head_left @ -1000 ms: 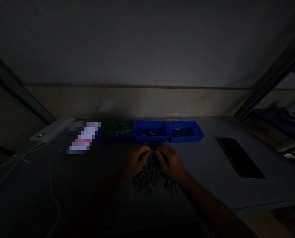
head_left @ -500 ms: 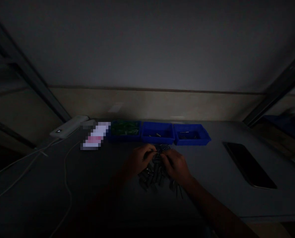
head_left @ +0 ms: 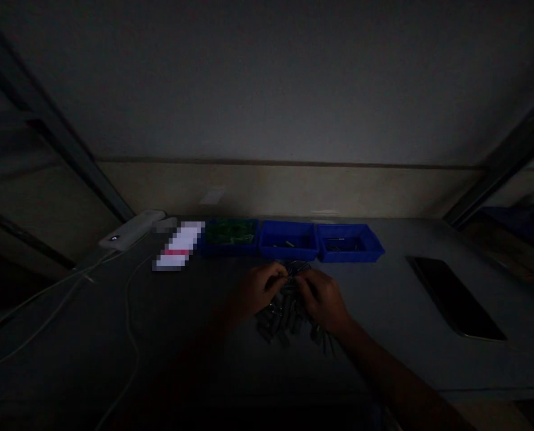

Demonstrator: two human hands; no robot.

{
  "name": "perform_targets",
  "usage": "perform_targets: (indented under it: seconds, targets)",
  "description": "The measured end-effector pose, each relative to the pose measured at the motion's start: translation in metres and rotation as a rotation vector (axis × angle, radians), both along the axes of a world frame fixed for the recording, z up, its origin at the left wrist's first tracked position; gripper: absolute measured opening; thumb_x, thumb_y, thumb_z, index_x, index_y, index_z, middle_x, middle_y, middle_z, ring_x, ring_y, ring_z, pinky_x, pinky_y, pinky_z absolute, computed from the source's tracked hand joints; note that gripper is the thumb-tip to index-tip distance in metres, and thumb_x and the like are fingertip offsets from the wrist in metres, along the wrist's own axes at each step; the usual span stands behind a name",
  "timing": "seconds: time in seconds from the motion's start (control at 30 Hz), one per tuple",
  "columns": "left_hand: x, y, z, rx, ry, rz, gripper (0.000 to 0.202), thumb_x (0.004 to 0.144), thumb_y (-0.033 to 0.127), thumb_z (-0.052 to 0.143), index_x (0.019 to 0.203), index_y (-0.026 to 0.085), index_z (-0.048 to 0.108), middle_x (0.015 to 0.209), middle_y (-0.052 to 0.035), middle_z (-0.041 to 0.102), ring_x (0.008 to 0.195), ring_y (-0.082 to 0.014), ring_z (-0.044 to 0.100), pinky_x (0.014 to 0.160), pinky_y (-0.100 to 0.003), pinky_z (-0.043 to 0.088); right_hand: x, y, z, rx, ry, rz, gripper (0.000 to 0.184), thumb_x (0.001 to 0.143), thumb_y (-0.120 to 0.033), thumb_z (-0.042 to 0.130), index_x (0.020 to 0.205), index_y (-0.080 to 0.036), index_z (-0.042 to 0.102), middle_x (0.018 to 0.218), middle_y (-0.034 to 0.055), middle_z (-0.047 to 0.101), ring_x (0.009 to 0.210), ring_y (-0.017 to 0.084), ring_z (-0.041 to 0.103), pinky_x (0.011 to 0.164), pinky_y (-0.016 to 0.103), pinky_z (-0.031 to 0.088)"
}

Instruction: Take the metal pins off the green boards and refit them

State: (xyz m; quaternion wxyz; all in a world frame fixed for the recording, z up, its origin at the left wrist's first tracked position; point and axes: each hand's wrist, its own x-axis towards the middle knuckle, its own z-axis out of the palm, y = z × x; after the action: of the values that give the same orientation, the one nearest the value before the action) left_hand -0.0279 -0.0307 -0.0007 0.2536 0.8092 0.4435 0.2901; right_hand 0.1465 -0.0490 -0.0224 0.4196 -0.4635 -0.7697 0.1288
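Observation:
My left hand [head_left: 263,284] and my right hand [head_left: 323,294] meet fingertip to fingertip above a heap of small dark metal parts [head_left: 278,323] on the table. Both are closed in a pinch. Something small and thin seems to be between the fingertips, too dark and small to name. Several short cylinder-like pieces lie below the hands, and a few thin rods [head_left: 328,343] stick out beside my right wrist. Just beyond the hands stand the middle blue bin [head_left: 288,251], with a few small pieces inside, and the right blue bin [head_left: 350,256], holding thin metal pins.
A third blue bin [head_left: 231,249] at the left holds green items. Left of it lie a bright, blurred-out rectangle [head_left: 179,246] and a white power strip [head_left: 130,231] with cables [head_left: 130,317] running forward. A dark phone-like slab [head_left: 458,299] lies at the right. A wall [head_left: 289,188] closes the back.
The whole view has shifted slightly, so things appear a little further right. My fingertips remain together over the metal parts, with only a small change in finger position.

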Motion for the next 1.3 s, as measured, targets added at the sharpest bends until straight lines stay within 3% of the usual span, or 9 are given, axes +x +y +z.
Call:
perform_targets:
  seconds: [0.27, 0.4, 0.6, 0.8, 1.17, 1.3]
  targets:
    - [-0.001, 0.002, 0.000, 0.096, 0.009, 0.059, 0.014, 0.085, 0.028, 0.047, 0.083, 0.021, 0.060, 0.082, -0.0010, 0.067, 0.077, -0.0127, 0.062, 0.071, -0.021, 0.045, 0.003, 0.003, 0.003, -0.022, 0.068, 0.010, 0.011, 0.086, -0.026, 0.049, 0.085, -0.019, 0.057, 0.080, 0.0054, 0.065, 0.074, 0.017, 0.061, 0.067, 0.028, 0.045]
    - [0.002, 0.002, 0.001, 0.082, 0.012, 0.110, 0.020, 0.087, 0.029, 0.044, 0.082, 0.020, 0.060, 0.077, -0.0007, 0.066, 0.073, -0.0126, 0.061, 0.067, -0.021, 0.043, 0.005, 0.005, 0.008, -0.005, 0.023, 0.027, 0.014, 0.087, -0.024, 0.046, 0.080, -0.019, 0.057, 0.076, 0.0048, 0.062, 0.072, 0.017, 0.058, 0.066, 0.028, 0.044]
    - [0.012, 0.000, 0.001, 0.092, 0.015, 0.086, 0.018, 0.087, 0.028, 0.044, 0.083, 0.019, 0.060, 0.078, -0.0010, 0.066, 0.073, -0.0123, 0.061, 0.068, -0.021, 0.043, 0.011, 0.006, 0.016, 0.010, 0.019, 0.014, 0.018, 0.088, -0.023, 0.044, 0.075, -0.019, 0.055, 0.070, 0.0034, 0.059, 0.068, 0.015, 0.056, 0.063, 0.027, 0.042]
    - [0.010, 0.001, -0.002, 0.130, 0.099, 0.101, 0.017, 0.087, 0.025, 0.045, 0.086, 0.020, 0.061, 0.082, -0.0013, 0.067, 0.077, -0.0128, 0.061, 0.072, -0.023, 0.045, 0.021, 0.012, 0.019, 0.064, -0.132, 0.138, 0.018, 0.089, -0.022, 0.044, 0.075, -0.019, 0.056, 0.070, 0.0034, 0.058, 0.066, 0.015, 0.054, 0.061, 0.028, 0.041]
    - [0.006, -0.005, 0.002, 0.105, 0.120, 0.044, 0.013, 0.086, 0.022, 0.047, 0.089, 0.019, 0.060, 0.083, -0.0008, 0.066, 0.078, -0.0119, 0.061, 0.072, -0.023, 0.046, 0.021, 0.007, 0.017, 0.122, -0.034, 0.169, 0.014, 0.087, -0.017, 0.046, 0.077, -0.018, 0.056, 0.066, 0.0026, 0.058, 0.060, 0.014, 0.054, 0.056, 0.026, 0.042]
    - [0.005, -0.005, -0.002, 0.122, 0.070, 0.048, 0.015, 0.086, 0.020, 0.048, 0.098, 0.021, 0.057, 0.091, -0.0008, 0.066, 0.085, -0.0116, 0.062, 0.077, -0.023, 0.046, 0.023, 0.005, 0.017, 0.110, -0.025, 0.173, 0.013, 0.087, -0.016, 0.046, 0.078, -0.018, 0.056, 0.066, 0.0026, 0.058, 0.060, 0.013, 0.054, 0.056, 0.025, 0.042]
